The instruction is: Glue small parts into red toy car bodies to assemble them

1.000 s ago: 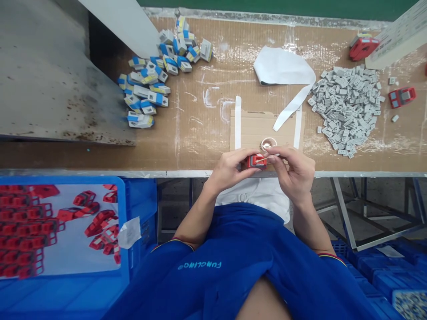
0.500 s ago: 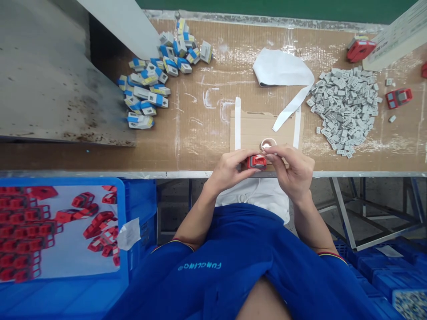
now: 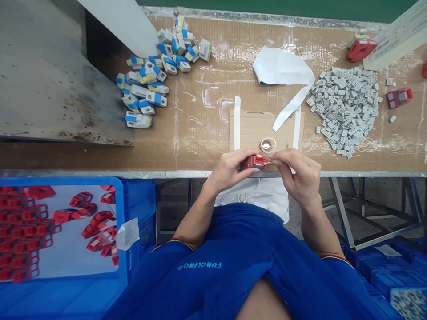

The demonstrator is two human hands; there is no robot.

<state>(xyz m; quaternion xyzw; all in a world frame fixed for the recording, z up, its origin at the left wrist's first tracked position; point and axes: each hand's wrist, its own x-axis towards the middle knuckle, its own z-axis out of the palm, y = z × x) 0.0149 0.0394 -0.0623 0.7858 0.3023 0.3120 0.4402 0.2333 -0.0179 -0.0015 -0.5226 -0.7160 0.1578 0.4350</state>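
My left hand point(image 3: 228, 170) is closed around a red and grey toy vehicle part point(image 3: 256, 161), whose hollow opening faces up at the table's front edge. My right hand point(image 3: 298, 174) pinches a thin pale stick point(image 3: 268, 163), its tip touching or very close to the right side of the red part; I cannot tell which. Just beyond both hands stands a small round cup point(image 3: 267, 145) with something whitish inside. It rests on a piece of cardboard point(image 3: 250, 129) held down by white tape strips.
Small grey pieces point(image 3: 347, 106) form a heap at right, near a red toy vehicle point(image 3: 398, 98). White sheet material point(image 3: 282, 66) lies behind the cardboard. Blue-and-white parts point(image 3: 147, 89) are piled at left. A blue crate point(image 3: 122, 213) with red parts stands lower left.
My right hand has moved a little to the right with the stick, uncovering the cup and the red part's opening. The left hand keeps its hold in nearly the same place.
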